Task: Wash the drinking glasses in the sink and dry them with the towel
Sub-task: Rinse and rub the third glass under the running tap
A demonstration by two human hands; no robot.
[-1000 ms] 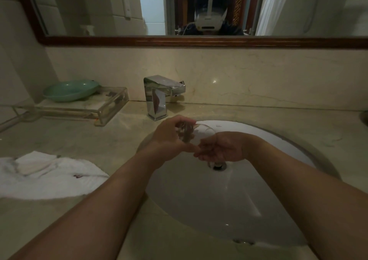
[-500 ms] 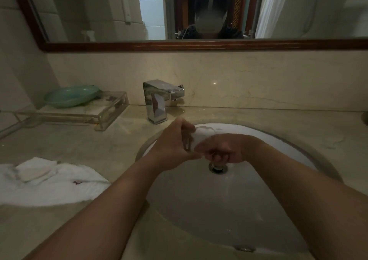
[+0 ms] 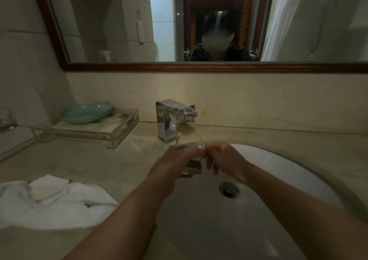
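A clear drinking glass [image 3: 190,153] is held upright over the left rim of the white sink [image 3: 298,172], just in front of the chrome tap [image 3: 169,120]. My left hand [image 3: 175,159] grips the glass around its left side. My right hand [image 3: 223,160] is at the glass's right side, fingers curled against its rim; the blur hides the exact contact. No water stream is visible from the tap. The white towel [image 3: 59,206] lies crumpled on the counter at the left, apart from both hands.
A clear acrylic tray [image 3: 111,132] holding a green dish [image 3: 87,112] stands at the back left. Another glass [image 3: 6,120] shows at the far left edge. The drain [image 3: 229,189] sits in the basin. A mirror runs above the backsplash.
The glass went from tilted on its side to upright and moved slightly toward the tap. My view has tipped upward, showing more of the mirror.
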